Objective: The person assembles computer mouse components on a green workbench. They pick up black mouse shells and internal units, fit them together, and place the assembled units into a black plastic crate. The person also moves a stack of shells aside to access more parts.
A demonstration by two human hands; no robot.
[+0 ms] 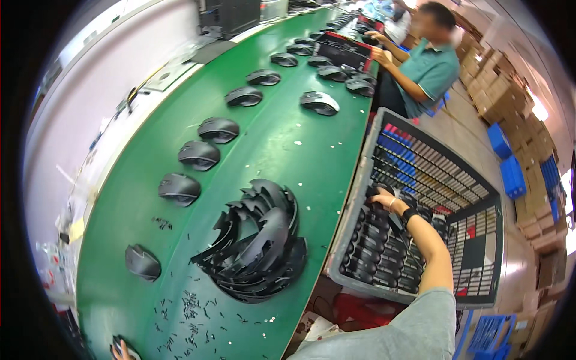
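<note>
At the lower left edge my left hand (122, 351), only partly in view, has its fingers closed on a computer mouse (134, 354) on the green work surface. My right arm reaches into a grey plastic crate (435, 133), where rows of black mouse bodies (378, 240) are packed. Inside it, the fingers of my right hand (385, 200) are curled around one black computer mouse (373, 191). Between my arms lies a heap of curved black plastic shells (264, 246). Small black parts (191, 306) are scattered beside the heap.
A line of black mice (180, 189) runs along the green bench (282, 150). One mouse has a silver-white shell (320, 103). Across the far right, a person in a green shirt (435, 69) handles a dark tray (345, 51). Cardboard boxes (501, 87) and blue bins (510, 174) stand at right.
</note>
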